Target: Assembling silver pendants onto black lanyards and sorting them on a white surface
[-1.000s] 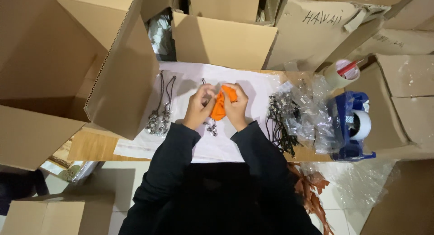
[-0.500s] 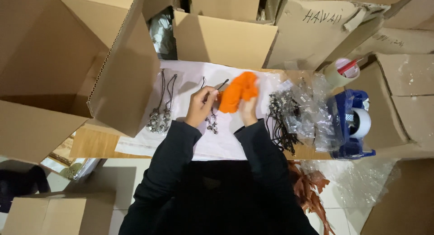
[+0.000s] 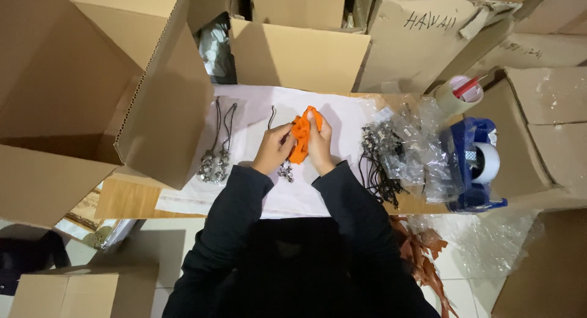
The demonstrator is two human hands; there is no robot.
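**Both hands busy with the orange cloth**

We hold an orange cloth (image 3: 301,137) between our left hand (image 3: 273,149) and right hand (image 3: 319,145), both clenched around it, just above the white sheet (image 3: 342,119) on the desk. It looks like the wiping or wrapping step for a corded metal charm (image 3: 285,170) lying under our wrists. Both forearms meet in front. More charms (image 3: 213,165) lie left, bagged ones (image 3: 391,153) right.

An orange cloth (image 3: 301,134) sits at the frame's centre on a white sheet (image 3: 257,189). The sleeves (image 3: 232,214) below are black, the boxes (image 3: 79,79) around plain brown, and the tape dispenser (image 3: 474,165) at right blue.
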